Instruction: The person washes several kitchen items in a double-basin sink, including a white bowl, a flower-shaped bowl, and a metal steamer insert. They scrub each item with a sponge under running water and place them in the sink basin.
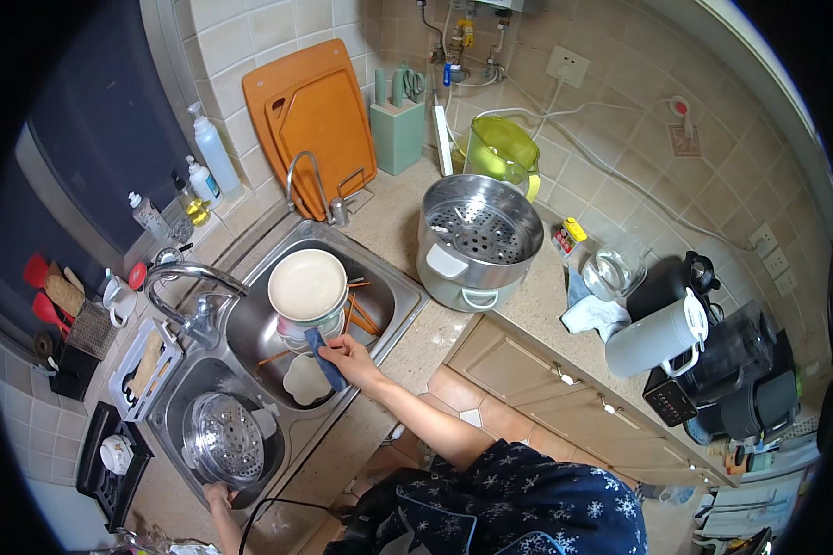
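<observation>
My right hand (350, 361) pinches a blue-grey cloth or pad (325, 362) above the front side of the larger sink basin (243, 329). Beneath it in the basin lies a pale, scalloped dish (305, 380). Behind the pad rises a stack of bowls topped by a cream plate (307, 284). Several orange-brown chopsticks (364, 319) lie beside the stack. In the smaller basin (278, 454) rests a perforated metal steamer basket (223, 438) with light handles. My left hand (218, 494) is at its lower edge, fingers partly hidden; whether it grips the basket is unclear.
A chrome faucet (198, 298) arches over the larger basin. To the right stands a steamer pot (482, 243) on the counter, near a green pitcher (501, 149). Orange cutting boards (326, 132) and a knife block (397, 135) lean or stand behind. A black cable (278, 501) crosses the front edge.
</observation>
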Motion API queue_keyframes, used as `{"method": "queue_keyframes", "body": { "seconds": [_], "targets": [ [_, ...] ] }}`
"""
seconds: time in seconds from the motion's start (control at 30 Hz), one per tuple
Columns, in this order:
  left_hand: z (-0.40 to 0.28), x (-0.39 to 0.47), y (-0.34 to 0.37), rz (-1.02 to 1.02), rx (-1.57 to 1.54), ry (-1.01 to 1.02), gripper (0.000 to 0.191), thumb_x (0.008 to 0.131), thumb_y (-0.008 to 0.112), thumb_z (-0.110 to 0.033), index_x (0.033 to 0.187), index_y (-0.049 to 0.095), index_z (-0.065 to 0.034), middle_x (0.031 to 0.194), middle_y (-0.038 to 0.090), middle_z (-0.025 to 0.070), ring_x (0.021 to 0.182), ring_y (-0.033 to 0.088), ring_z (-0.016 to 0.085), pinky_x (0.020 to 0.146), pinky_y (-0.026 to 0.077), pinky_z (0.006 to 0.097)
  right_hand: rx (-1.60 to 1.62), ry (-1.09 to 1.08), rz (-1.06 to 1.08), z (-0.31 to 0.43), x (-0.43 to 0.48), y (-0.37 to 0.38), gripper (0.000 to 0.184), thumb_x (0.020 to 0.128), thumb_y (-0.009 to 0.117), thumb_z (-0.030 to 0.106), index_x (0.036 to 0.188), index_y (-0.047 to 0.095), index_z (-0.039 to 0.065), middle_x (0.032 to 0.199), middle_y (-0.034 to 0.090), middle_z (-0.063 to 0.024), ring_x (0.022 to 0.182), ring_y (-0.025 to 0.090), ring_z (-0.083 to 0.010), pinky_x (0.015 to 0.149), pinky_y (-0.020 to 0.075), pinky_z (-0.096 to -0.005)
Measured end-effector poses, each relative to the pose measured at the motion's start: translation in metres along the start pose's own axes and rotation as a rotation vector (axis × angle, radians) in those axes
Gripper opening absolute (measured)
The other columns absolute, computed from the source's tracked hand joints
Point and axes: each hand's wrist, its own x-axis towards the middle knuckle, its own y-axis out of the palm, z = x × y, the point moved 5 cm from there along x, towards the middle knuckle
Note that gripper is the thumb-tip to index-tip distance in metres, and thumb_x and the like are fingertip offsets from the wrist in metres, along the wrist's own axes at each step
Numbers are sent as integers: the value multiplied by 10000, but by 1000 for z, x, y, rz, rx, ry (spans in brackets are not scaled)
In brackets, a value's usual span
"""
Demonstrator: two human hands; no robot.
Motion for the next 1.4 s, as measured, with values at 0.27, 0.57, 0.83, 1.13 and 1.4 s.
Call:
{"method": "queue_keyframes", "body": {
  "seconds": [0.27,0.57,0.83,1.13,1.4],
  "targets": [
    [11,45,-10,-423,207,153,244,870,515,-73,1090,562,23,1074,636,235,958,634,344,803,509,436,59,-46,45,24,8,-28,328,903,672,267,1080,546,22,960,644,-73,848,590,-106,747,479,-249],
    [-122,-17,90,88,842,625,345,759,642,-141,1063,636,23,1126,623,270,1087,604,350,907,481,442,67,-61,66,17,34,-58,371,892,674,280,1104,553,1,983,647,-99,877,599,-122,773,486,-265],
    [-361,-498,291,547,303,1932,304,826,669,-166,1106,629,-54,1023,650,145,960,621,299,954,458,407,132,-340,125,-5,58,-64,387,901,665,314,1136,546,30,994,626,-58,883,576,-134,785,467,-273],
    [-362,-579,398,767,694,2132,184,877,590,-247,871,584,-64,790,634,109,812,624,316,752,472,441,60,-51,232,-44,64,-78,393,894,687,303,1142,495,67,919,611,-9,794,567,-80,705,468,-249],
    [-401,-515,266,849,109,1409,172,895,644,-126,986,542,-21,852,594,21,761,563,92,691,477,263,120,121,179,-8,49,-85,427,874,691,287,1127,563,-32,975,646,-80,841,605,-138,743,508,-278]
  ]
}}
